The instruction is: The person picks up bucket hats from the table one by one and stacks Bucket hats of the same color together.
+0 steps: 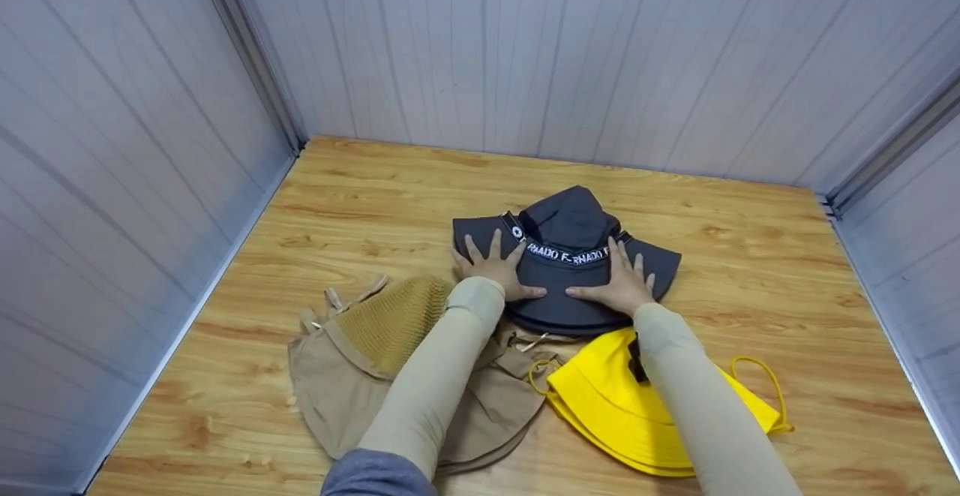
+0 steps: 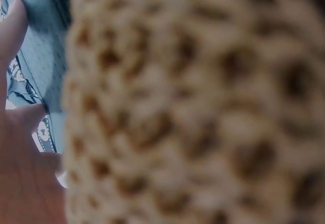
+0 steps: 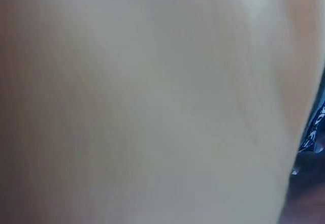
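Observation:
A dark grey sun hat (image 1: 562,305) with a black and white lettered band lies folded on the table in the head view. My left hand (image 1: 495,267) rests on its left side with fingers spread. On the right side, my right hand (image 1: 622,282) lies on the same hat, its fingers straight and spread and the thumb pointing inward. In the left wrist view, blurred tan knit of a beige hat (image 2: 193,102) fills most of the picture, with part of the left hand (image 2: 25,168) at the edge. Pale blurred cloth covers nearly all of the right wrist view.
The beige hat with a woven tan crown (image 1: 390,323) lies under and beside the left forearm. A yellow bucket hat (image 1: 615,406) with a cord lies partly beneath the right forearm. Pale panel walls (image 1: 525,53) bound the wooden table (image 1: 375,181) at the back and sides.

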The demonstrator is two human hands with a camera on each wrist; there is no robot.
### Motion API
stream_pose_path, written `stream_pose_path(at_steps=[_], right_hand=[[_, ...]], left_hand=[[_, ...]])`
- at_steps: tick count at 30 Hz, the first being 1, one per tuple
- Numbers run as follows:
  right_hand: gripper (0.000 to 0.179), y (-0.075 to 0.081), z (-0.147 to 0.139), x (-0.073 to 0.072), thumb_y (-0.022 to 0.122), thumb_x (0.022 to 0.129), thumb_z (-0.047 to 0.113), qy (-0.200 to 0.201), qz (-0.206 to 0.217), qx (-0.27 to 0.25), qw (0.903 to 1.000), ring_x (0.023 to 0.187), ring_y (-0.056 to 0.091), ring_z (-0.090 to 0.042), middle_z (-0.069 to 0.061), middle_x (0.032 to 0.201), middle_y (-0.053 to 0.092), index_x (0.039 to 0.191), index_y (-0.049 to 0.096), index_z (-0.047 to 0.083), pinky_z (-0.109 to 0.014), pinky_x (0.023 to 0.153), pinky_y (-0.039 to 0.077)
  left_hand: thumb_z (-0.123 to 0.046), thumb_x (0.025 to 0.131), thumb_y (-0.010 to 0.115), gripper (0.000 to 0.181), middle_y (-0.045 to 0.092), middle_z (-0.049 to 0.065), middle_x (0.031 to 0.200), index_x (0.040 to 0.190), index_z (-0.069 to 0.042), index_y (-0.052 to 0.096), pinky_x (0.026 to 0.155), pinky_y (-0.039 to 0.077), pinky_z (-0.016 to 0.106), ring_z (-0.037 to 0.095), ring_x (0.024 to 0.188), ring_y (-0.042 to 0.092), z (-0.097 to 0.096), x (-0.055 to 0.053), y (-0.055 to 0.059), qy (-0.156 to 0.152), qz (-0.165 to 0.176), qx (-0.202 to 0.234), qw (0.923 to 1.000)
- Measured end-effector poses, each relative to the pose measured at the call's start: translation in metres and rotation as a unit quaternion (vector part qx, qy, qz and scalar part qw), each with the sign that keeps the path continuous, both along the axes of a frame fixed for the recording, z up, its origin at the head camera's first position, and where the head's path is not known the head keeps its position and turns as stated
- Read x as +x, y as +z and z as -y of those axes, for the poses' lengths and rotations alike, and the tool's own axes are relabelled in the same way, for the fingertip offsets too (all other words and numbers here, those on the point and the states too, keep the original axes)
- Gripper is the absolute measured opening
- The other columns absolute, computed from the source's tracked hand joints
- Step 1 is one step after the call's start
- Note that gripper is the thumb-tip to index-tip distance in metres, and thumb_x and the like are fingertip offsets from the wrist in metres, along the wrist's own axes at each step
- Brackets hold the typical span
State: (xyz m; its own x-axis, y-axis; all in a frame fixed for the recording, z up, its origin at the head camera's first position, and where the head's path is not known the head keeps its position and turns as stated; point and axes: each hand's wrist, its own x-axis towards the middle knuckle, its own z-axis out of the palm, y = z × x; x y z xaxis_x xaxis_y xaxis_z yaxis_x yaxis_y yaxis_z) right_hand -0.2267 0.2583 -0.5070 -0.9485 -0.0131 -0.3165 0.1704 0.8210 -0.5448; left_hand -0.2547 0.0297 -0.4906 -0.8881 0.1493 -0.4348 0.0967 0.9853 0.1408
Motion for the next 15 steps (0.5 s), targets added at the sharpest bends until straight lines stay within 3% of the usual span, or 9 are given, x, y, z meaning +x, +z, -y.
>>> stream_pose_path(at_steps=[8,15], right_hand=[[0.131,-0.0009,0.0050,-0.0013,0.073,0.075,0.068,0.016,0.008,0.006,0.9998,0.149,-0.016,-0.048,-0.017,0.166,-0.010,0.159,-0.005,0.004,-0.069,0.116,-0.009],[0.129,0.0027,0.0077,-0.0029,0.072,0.074,0.070,0.033,0.028,0.030,0.9986,0.149,-0.015,-0.047,-0.017,0.166,-0.010,0.159,-0.001,0.006,-0.068,0.117,-0.008]], left_hand=[[-0.084,0.074,0.057,0.103,-0.016,0.001,0.166,0.155,-0.048,0.005,0.115,-0.003,0.073,0.052,0.146,-0.017,0.0051,-0.0058,-0.0041,0.014,0.023,0.007,0.9996],[-0.080,0.075,0.059,0.104,-0.014,0.004,0.167,0.157,-0.045,0.007,0.118,-0.004,0.067,0.055,0.145,-0.016,0.0064,-0.0020,-0.0004,0.019,0.019,0.008,0.9996]])
